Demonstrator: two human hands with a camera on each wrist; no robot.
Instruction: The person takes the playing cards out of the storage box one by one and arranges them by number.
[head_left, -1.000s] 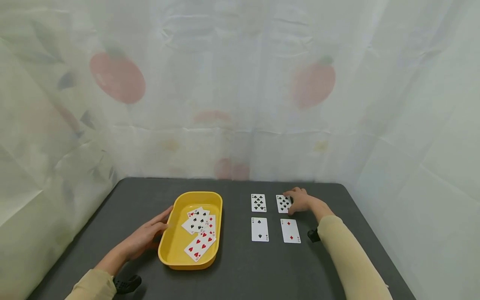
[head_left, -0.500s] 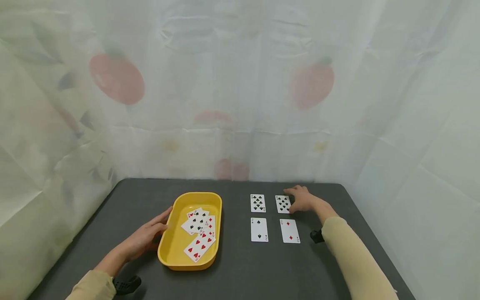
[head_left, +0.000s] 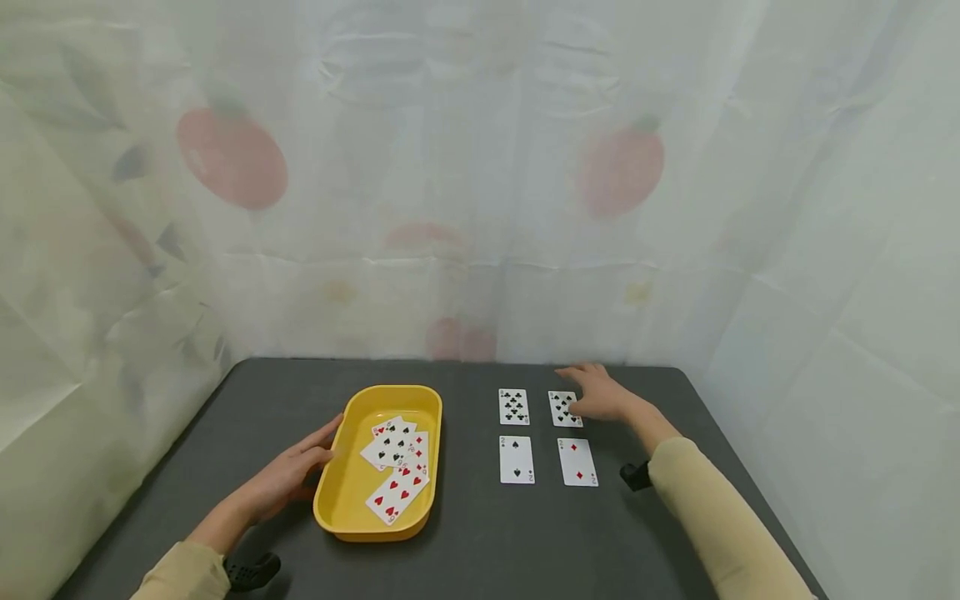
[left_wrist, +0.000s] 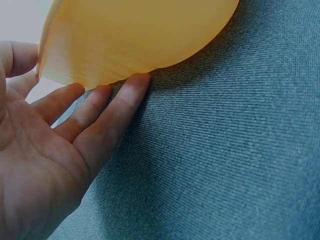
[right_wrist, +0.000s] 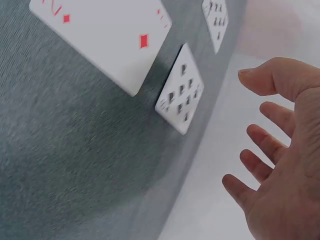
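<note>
A yellow tray (head_left: 390, 390) holds several face-up playing cards (head_left: 396, 465). My left hand (head_left: 292, 468) rests against its left wall with straight fingers (left_wrist: 107, 107) touching the tray (left_wrist: 135, 35). To the right, a block of cards lies face up: two clubs cards (head_left: 513, 406) (head_left: 562, 408) behind, a two of spades (head_left: 517, 459) and a two of diamonds (head_left: 577, 462) in front. My right hand (head_left: 596, 392) hovers open by the right clubs card (right_wrist: 181, 92), fingers (right_wrist: 262, 137) spread and holding nothing.
The dark grey table (head_left: 480, 550) ends at a white plastic curtain with tomato prints (head_left: 480, 208) behind and on both sides. Black wrist mounts (head_left: 636, 475) (head_left: 251, 571) sit by each sleeve. Bare tabletop lies in front of the cards and tray.
My right hand has lifted off the right clubs card's edge, shifted slightly back and spread its fingers. The card stays put. The left hand has not moved.
</note>
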